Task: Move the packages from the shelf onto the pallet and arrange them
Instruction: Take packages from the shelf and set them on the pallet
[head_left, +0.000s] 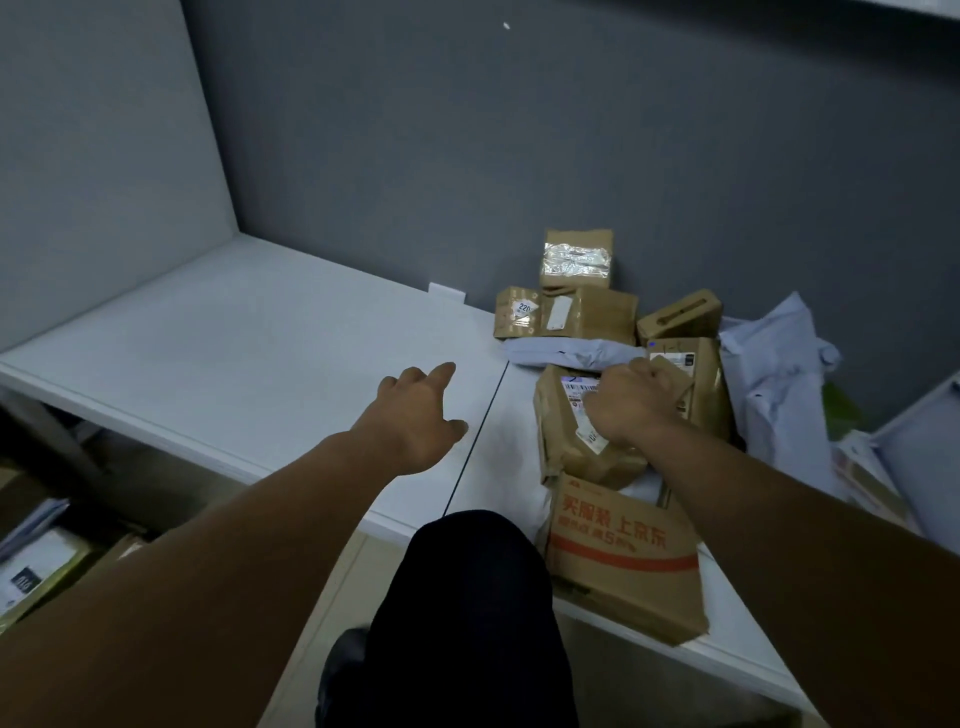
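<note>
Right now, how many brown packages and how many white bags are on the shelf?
Brown packages: 7, one gripped by the right hand
Pale plastic bags: 2
Total: 9 that show; the pile may hide more.

Dim, bluish light; soft blur throughout, wide-angle bending at edges

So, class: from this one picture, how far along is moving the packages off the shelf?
Done: the shelf's left board carries no packages. In hand: the right hand grips a brown paper parcel; the left hand hovers open. Left: small cardboard boxes, grey mailers and a red-printed paper bag. The pallet cannot be made out.
</note>
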